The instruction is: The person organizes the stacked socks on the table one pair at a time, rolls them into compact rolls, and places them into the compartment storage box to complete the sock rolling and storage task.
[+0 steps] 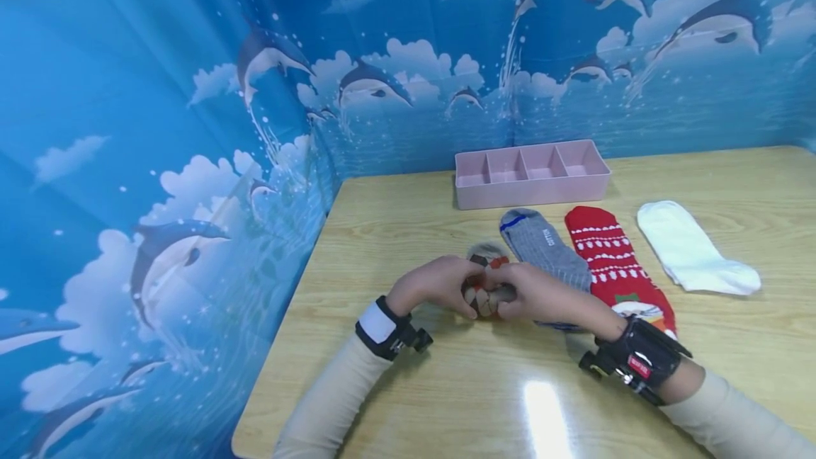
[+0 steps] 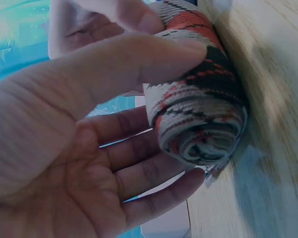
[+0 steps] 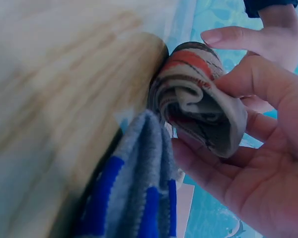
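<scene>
A rolled-up sock [image 2: 203,111] in grey, black, orange-red and off-white lies on the table between both hands. Its coiled end faces the camera in the left wrist view, and a looser spiral shows in the right wrist view. My left hand [image 1: 436,282] grips one end, thumb on the roll and fingers behind it. The other end is held by my right hand [image 1: 535,290], thumb against the outer layer and fingers curled beneath. Beside the right hand lies a grey sock [image 1: 548,243] with blue marks, partly covered by that hand and forearm.
A pink box [image 1: 532,193] with several compartments stands at the table's back edge. To the right lie a red patterned sock [image 1: 602,250], partly under the right wrist, and a white sock [image 1: 691,250]. A dolphin-print curtain [image 1: 408,55] hangs behind the wooden table [image 1: 395,225].
</scene>
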A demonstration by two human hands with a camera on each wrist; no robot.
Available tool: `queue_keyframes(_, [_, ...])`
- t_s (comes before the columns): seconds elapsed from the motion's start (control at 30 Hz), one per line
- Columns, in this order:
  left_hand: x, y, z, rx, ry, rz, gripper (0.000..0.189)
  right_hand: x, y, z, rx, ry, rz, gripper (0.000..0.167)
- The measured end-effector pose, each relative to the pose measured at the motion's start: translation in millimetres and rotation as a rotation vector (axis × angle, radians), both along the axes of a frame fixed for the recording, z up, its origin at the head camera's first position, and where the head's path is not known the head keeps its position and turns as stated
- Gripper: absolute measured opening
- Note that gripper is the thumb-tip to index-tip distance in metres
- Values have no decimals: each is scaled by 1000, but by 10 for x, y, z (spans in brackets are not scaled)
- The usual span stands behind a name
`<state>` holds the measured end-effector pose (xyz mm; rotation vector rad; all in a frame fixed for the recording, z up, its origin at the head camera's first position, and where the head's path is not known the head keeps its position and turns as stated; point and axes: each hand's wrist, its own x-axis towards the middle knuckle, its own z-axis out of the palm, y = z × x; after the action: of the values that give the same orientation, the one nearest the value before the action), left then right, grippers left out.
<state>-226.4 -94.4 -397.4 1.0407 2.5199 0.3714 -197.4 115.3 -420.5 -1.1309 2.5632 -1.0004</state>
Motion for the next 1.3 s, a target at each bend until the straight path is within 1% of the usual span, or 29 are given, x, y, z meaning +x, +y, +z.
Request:
queue_keyframes(0.1, [8,10,-5,-4,-6,13,44,-5,22,17,-16,-54,13,30])
queue_keyframes(0.2, [18,22,-7,-9,-6,23,44,10,33,47,-3,-97,7,30])
queue_keyframes(0.27, [23,32,-9,-12,-10,35,43,22,34,63,9,-109,1,28])
queue_keyframes(0.37, [33,46,-9,-21,-7,35,40,22,37,68,4,-116,2,26])
queue_keyframes(0.5, [44,67,-9,-34,16,15,36,-18,49,45,-38,-126,24,23])
queue_keyframes(0.6, [56,80,-3,-47,37,9,35,-46,62,34,-34,-138,25,26])
queue_keyframes(0.73, [76,94,8,-58,63,27,42,-44,60,50,24,-136,-14,32])
queue_keyframes(0.87, [90,106,20,-59,68,58,45,-16,32,72,63,-133,-62,31])
queue_keyframes(0.93, [98,112,24,-69,78,61,45,-3,18,67,75,-130,-81,30])
queue_keyframes(1.03, [112,130,27,-91,105,51,44,15,11,54,92,-94,-110,29])
queue_keyframes(1.1, [122,143,26,-99,120,45,43,32,2,57,100,-54,-138,27])
queue_keyframes(1.17, [127,150,23,-108,138,37,41,57,-16,65,104,12,-166,20])
queue_keyframes(1.3, [111,139,12,-133,162,38,37,121,-76,84,111,188,-199,16])
